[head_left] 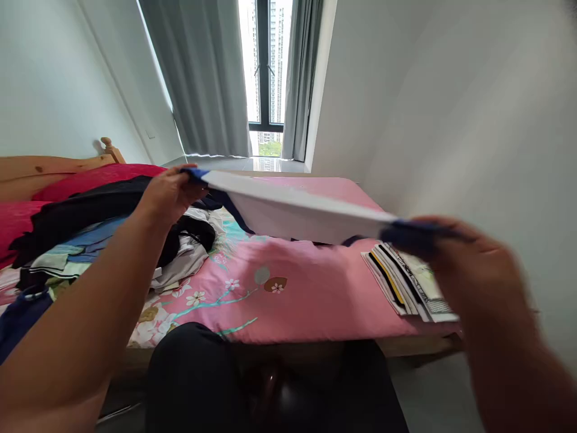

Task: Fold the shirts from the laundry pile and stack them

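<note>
A white garment with dark blue ends (302, 207), which looks like a shirt, hangs stretched in the air above the bed. My left hand (174, 189) pinches its blue part at the left. At the other end my right hand (473, 264), smeared by motion, is closed around the dark blue part. Below the cloth lies the pink flowered bedsheet (306, 300). Close to my right hand sits a stack of folded clothes (401, 282), partly covered by that hand.
To the left, a heap of loose clothes (94, 234) lies on the bed against red pillows (99, 177) and a wooden headboard (58, 165). Grey curtains (207, 78) flank a window (265, 60) beyond the bed. My knees (189, 367) are at the bed's near edge.
</note>
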The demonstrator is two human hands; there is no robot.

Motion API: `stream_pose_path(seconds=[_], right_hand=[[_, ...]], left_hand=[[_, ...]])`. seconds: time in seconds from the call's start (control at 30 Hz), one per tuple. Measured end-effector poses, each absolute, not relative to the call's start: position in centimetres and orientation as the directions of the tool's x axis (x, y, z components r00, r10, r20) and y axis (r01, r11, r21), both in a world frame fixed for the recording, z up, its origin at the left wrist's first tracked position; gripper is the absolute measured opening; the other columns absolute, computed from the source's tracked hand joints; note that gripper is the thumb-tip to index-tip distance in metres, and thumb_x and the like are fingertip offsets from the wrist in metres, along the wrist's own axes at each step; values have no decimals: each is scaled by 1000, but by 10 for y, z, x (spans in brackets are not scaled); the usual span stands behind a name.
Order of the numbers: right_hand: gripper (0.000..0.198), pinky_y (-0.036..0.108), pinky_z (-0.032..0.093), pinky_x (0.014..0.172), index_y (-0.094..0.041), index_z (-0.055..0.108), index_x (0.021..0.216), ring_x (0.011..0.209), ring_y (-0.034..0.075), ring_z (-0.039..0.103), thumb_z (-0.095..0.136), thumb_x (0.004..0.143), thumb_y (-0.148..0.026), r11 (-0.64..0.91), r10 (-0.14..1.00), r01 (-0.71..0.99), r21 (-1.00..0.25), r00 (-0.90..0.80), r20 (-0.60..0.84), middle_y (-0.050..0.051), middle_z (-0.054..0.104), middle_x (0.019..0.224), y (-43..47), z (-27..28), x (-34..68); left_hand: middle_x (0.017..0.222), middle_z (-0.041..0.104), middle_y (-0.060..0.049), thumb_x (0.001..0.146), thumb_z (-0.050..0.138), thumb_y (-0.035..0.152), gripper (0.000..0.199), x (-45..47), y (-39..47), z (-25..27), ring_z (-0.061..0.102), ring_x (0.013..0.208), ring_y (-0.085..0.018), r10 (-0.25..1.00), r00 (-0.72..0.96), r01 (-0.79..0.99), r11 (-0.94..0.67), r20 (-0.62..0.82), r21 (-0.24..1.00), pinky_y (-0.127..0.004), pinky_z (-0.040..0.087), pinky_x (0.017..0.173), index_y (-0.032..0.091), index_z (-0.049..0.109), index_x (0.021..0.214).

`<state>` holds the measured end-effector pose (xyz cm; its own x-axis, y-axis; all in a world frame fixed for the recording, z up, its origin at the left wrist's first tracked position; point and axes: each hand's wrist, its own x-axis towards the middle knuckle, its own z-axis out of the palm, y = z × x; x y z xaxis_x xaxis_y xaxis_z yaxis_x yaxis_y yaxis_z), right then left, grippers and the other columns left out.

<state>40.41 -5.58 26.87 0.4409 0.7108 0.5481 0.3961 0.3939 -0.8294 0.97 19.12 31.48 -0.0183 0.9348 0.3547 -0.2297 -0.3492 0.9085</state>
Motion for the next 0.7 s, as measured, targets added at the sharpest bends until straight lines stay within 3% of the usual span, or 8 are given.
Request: stream_pose_path(seconds=[0.1,0.13,0.2,0.3,0.4,0.47,0.53,0.7], right_hand=[[26,34,52,74,-19,65,105,78,17,64,54,83,-28,247,941,216,-945,181,287,5,68,92,-47,191,336],[28,32,51,72,-19,65,106,77,17,63,52,82,-27,203,960,217,-955,150,238,4,67,91,-43,163,315],[30,30,49,71,-18,64,107,74,16,60,47,82,-23,131,980,232,-964,117,162,3,67,86,-35,110,280],[31,28,49,68,-18,64,107,72,16,60,46,82,-23,24,995,188,-982,92,42,2,66,80,-32,54,246],[29,29,50,73,-19,65,106,81,18,62,49,82,-24,9,996,161,-987,91,24,4,68,90,-38,32,231],[29,31,49,80,-19,65,107,88,19,63,48,83,-24,26,996,164,-986,75,39,5,68,98,-43,30,226],[29,31,49,83,-19,64,108,92,19,63,47,85,-24,45,997,187,-981,45,54,6,68,102,-48,31,222],[31,26,49,66,-20,62,113,67,16,64,51,86,-31,76,994,286,-955,-95,51,2,69,77,-52,29,230]], left_hand=[[93,64,-2,89,43,7,19,-4,186,259,59,78,-6,946,-317,-320,-170,64,932,-28,46,86,7,48,108],[84,63,2,91,41,12,13,-7,176,237,57,70,-3,909,-404,-366,-55,-106,929,-22,47,80,11,50,101],[67,57,4,94,35,16,16,-6,145,189,53,57,-3,877,-404,-387,93,-259,917,-19,47,68,14,50,88],[62,59,-2,86,48,15,12,8,73,114,59,55,-12,853,-246,-396,344,-459,851,-27,51,58,16,54,76],[88,69,-12,76,66,32,10,33,5,54,69,78,-24,697,144,-371,696,-702,615,-34,54,62,24,63,81],[94,70,-14,67,73,40,23,53,-22,33,68,90,-28,605,311,-334,791,-733,512,-37,55,66,25,66,83],[89,70,-13,63,76,45,28,73,-30,26,68,91,-30,606,398,-342,794,-688,502,-39,56,66,24,68,81],[74,70,-4,63,76,32,17,102,-5,36,69,71,-25,782,304,-474,620,-544,625,-30,52,47,23,65,73]])
